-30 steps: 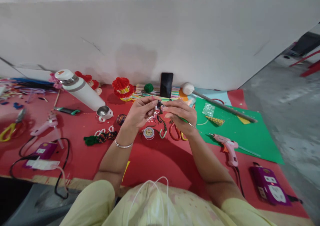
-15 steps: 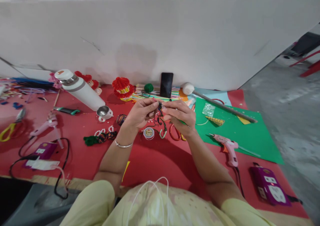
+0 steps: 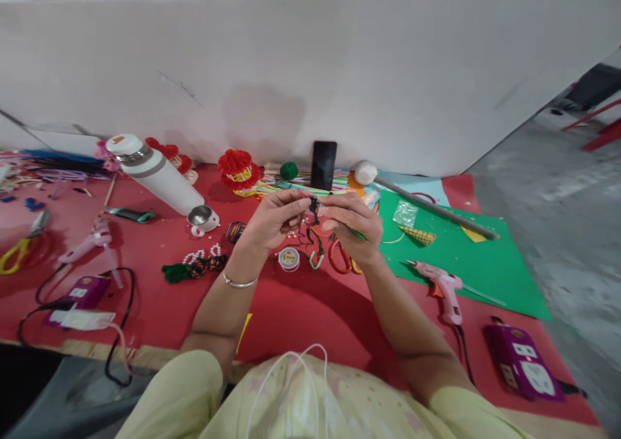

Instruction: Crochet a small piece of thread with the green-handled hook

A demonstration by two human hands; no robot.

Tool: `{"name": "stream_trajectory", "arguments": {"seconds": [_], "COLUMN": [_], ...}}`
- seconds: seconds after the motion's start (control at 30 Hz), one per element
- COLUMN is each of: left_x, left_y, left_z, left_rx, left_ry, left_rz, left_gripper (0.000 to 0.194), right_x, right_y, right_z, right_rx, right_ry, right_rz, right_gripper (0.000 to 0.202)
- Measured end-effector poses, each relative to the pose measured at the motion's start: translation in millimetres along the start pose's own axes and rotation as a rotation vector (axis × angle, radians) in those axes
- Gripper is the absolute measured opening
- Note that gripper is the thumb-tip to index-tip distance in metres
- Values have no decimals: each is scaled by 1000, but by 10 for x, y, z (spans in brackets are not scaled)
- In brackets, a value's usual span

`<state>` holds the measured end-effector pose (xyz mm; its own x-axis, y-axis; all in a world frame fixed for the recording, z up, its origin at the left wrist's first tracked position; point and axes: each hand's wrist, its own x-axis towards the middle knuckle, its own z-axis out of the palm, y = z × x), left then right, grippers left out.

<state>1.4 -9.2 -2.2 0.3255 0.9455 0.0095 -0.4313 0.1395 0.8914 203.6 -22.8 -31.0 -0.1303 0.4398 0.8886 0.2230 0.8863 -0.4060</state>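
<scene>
My left hand (image 3: 279,219) pinches a small piece of dark multicoloured yarn work (image 3: 314,207) between thumb and fingertips. Close against it, my right hand (image 3: 356,222) is closed round a slim crochet hook (image 3: 359,235), whose green handle shows between the fingers; its tip is hard to make out at the yarn. Loose dark strands hang below the fingertips. Under the hands lie a white thread spool (image 3: 288,258) and red-handled scissors (image 3: 338,258). A ball of multicoloured yarn (image 3: 235,233) sits left of my left hand, partly hidden by it.
At the back stand a black phone (image 3: 323,165), a green yarn ball (image 3: 288,171) and a red fuzzy ornament (image 3: 239,171). To the left are a white flask (image 3: 160,177), its steel cup (image 3: 200,219) and yellow scissors (image 3: 22,248). A pink glue gun (image 3: 444,284) lies right, near a purple power strip (image 3: 524,358).
The right fingers have shifted slightly at the yarn, and the dark piece between the fingertips shows more. Both arms and the table things stay in place.
</scene>
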Motion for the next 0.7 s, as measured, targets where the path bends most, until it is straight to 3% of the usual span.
{"name": "stream_trajectory", "arguments": {"seconds": [0.7], "left_x": [8], "left_y": [46], "left_z": [29], "left_rx": [0], "left_ry": [65], "left_rz": [4], "left_gripper": [29], "right_x": [-1], "right_y": [-12], "right_z": [16], "right_rx": [48], "right_ry": [37], "right_rz": [60], "right_gripper": [27]}}
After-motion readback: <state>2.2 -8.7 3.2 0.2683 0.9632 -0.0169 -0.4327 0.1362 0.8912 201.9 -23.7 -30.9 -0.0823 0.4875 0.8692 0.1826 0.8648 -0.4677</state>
